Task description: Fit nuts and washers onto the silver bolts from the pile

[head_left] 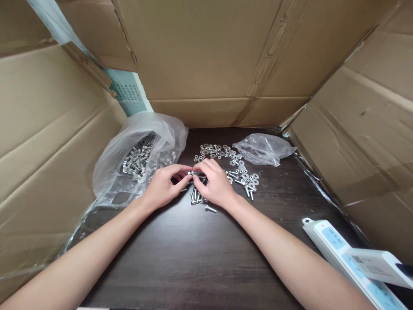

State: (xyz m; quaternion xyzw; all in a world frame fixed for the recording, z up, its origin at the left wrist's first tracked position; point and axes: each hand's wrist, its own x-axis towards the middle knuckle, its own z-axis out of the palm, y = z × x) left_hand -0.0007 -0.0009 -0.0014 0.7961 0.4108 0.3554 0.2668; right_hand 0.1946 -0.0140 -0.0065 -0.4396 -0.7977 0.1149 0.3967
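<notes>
My left hand (164, 186) and my right hand (215, 182) meet fingertip to fingertip over the dark table. Pinched between them is a small silver bolt (190, 172); whether a nut or washer is on it is too small to tell. Below my right hand lie several bolts, and one loose bolt (211, 209) rests nearest me. Past my right hand spreads a scatter of washers (254, 176), nuts and bolts. To the left of my left hand, a clear plastic bag (108, 157) lies open with many bolts (137, 161) inside.
A smaller clear bag (266, 148) lies at the back right of the table (180, 262). Cardboard walls (206, 51) enclose the back and both sides. A white power strip (322, 237) with a plugged-in adapter (376, 265) sits at the right, beside my right forearm.
</notes>
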